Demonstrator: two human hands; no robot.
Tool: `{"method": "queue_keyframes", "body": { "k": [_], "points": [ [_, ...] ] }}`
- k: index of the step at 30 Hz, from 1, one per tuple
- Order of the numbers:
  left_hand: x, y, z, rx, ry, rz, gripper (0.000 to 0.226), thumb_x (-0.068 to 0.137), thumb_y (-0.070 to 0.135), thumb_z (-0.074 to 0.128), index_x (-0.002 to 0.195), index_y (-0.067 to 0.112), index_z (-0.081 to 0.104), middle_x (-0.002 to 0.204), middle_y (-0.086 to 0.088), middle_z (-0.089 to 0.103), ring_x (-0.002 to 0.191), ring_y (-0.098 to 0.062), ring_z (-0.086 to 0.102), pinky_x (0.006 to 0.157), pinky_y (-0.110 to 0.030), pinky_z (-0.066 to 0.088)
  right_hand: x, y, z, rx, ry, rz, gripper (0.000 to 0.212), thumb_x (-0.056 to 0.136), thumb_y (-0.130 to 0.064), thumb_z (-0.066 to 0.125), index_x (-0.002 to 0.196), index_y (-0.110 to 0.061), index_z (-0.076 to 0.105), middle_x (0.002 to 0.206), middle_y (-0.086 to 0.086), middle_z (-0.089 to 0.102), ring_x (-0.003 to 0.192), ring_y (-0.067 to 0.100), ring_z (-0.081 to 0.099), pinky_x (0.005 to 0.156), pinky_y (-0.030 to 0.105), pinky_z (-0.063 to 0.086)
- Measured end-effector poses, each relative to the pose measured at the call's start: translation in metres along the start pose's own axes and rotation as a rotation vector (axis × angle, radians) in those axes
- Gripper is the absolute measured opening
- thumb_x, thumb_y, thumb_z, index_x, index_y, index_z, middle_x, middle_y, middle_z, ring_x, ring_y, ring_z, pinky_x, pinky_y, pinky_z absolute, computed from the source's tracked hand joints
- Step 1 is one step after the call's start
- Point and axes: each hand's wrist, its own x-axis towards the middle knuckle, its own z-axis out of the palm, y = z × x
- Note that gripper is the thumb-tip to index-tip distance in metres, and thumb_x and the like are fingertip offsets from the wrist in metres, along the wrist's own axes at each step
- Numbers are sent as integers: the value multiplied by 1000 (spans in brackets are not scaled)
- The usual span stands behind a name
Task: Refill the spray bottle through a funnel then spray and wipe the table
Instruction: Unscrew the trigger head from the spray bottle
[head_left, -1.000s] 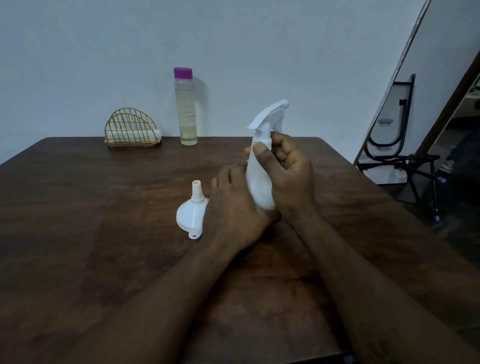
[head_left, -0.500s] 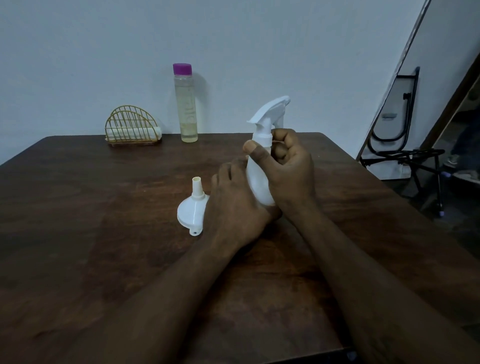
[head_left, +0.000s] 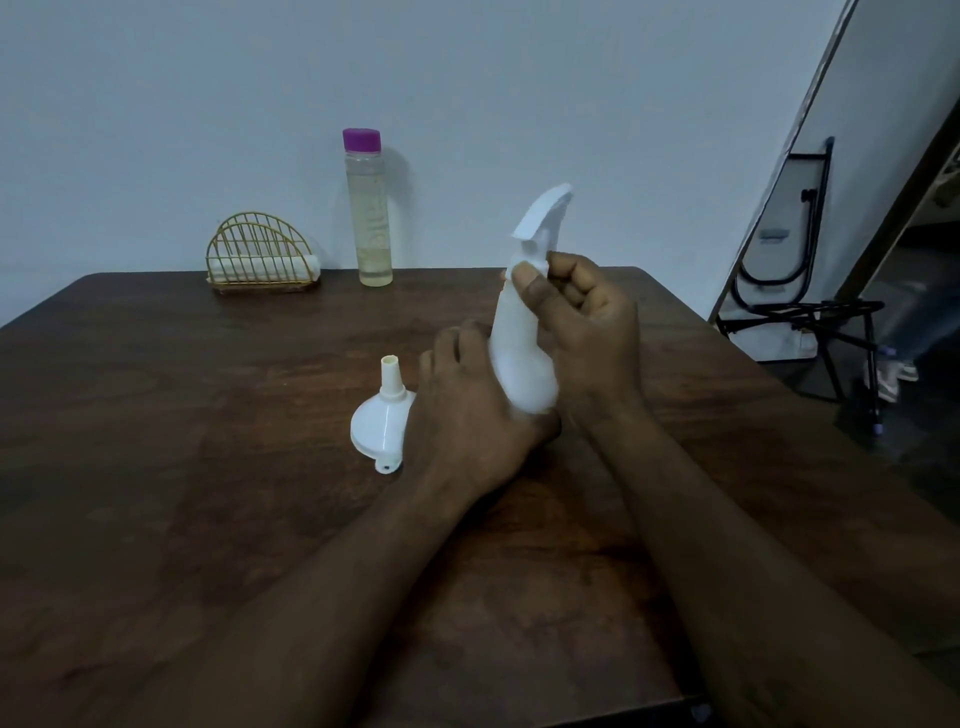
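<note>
Spray bottle (head_left: 522, 358): white, upright near the table's middle, held between both your hands; its base is hidden behind them, so whether it rests on the wood cannot be told.

Your left hand (head_left: 467, 410): wrapped around the lower body of the bottle, fingers curled out of sight on the far side.

Your right hand (head_left: 592, 332): thumb and curled fingers pinched on the collar just under the trigger head (head_left: 543, 215), which is still seated on the neck. The trigger itself is washed out and hard to make out.

Funnel (head_left: 382, 421): white, lying mouth-down with spout up, just beside your left hand, its right edge hidden by it.

Refill bottle (head_left: 369, 208): clear, purple cap, pale liquid, upright at the table's far edge.

Wire holder (head_left: 262, 257): gold, left of the refill bottle, a rolled white cloth (head_left: 270, 267) inside, partly screened by the wires.

Table (head_left: 156, 441): dark wood, near edge cut off.

Folding stand (head_left: 800, 306): black, off the table to the right, dim.
</note>
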Motion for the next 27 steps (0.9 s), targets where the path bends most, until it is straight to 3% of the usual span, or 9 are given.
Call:
{"method": "queue_keyframes", "body": {
  "k": [3,6,11,17,22,27],
  "points": [
    [0,-1,1,3,-9,3,94,60,67,82,133,27,39,128,5,46,113,-13,43,87,-33,42,2,-7,-1,219,-31,53,21,97,-29,68,110,-16,77,107,8,81,105,24,75,96,44,59],
    [-1,-1,3,10,2,15,94,61,65,84,134,26,39,128,5,47,113,-12,43,88,-31,40,2,-13,-2,314,-22,51,20,105,-22,60,114,-12,75,106,10,80,99,21,73,90,35,59],
    [-1,0,4,15,2,23,93,59,63,83,133,26,38,127,5,46,111,-10,41,86,-31,37,4,-17,-3,425,-22,90,20,109,-21,56,116,-12,72,107,10,78,97,24,73,86,33,58],
    [-3,1,0,8,-2,31,90,57,63,81,129,27,40,123,7,46,109,-13,43,82,-32,40,9,-24,-7,298,-33,56,13,102,-22,67,110,-16,76,103,7,80,95,22,76,78,28,54],
    [-2,1,0,23,-12,11,94,58,66,83,131,29,39,128,7,46,112,-12,43,85,-31,40,21,-42,-10,138,-68,-14,19,91,-31,75,106,-20,78,102,6,81,94,25,79,84,38,52],
    [-3,2,-1,28,5,7,91,56,66,82,128,29,40,125,8,47,111,-12,44,83,-31,40,28,-51,-5,121,-87,-24,19,99,-26,72,114,-15,75,104,6,81,93,26,79,85,44,53]
  ]
}}
